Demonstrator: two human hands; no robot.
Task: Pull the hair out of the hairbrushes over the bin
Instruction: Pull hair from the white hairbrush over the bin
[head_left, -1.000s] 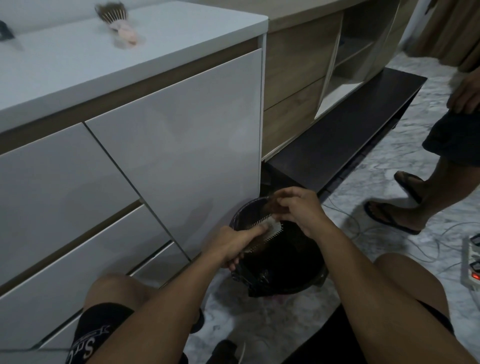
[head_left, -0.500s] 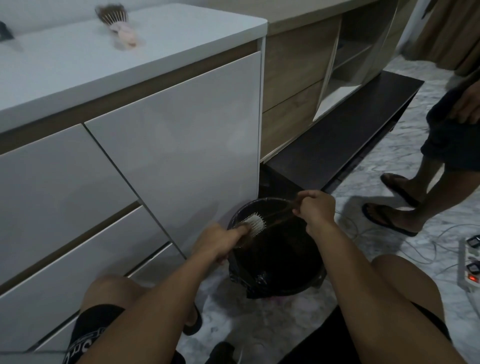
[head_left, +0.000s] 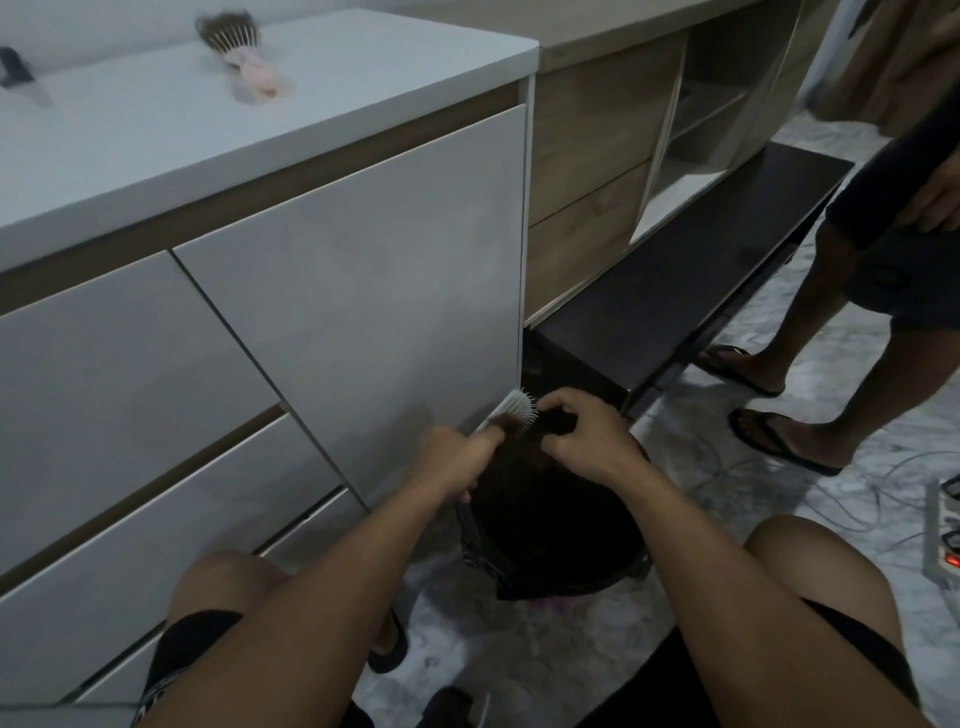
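My left hand (head_left: 457, 454) grips the handle of a white hairbrush (head_left: 511, 409), whose bristled head tilts up and to the right above the black bin (head_left: 561, 551) on the floor. My right hand (head_left: 587, 434) is at the brush head, fingers pinched on a dark clump of hair (head_left: 553, 421) right beside the bristles. A second hairbrush (head_left: 236, 47), pink-handled and full of hair, lies on the white cabinet top (head_left: 311, 98) at the far left.
White cabinet drawers (head_left: 363, 270) stand directly left of the bin. A low dark shelf (head_left: 691, 270) runs behind it. Another person's legs in flip-flops (head_left: 779, 436) stand at right. Cables and a power strip (head_left: 943, 540) lie on the marble floor.
My right hand had pulled hair strands away to the right; now it has come back to the brush head. The brush has lifted slightly and tilted up.
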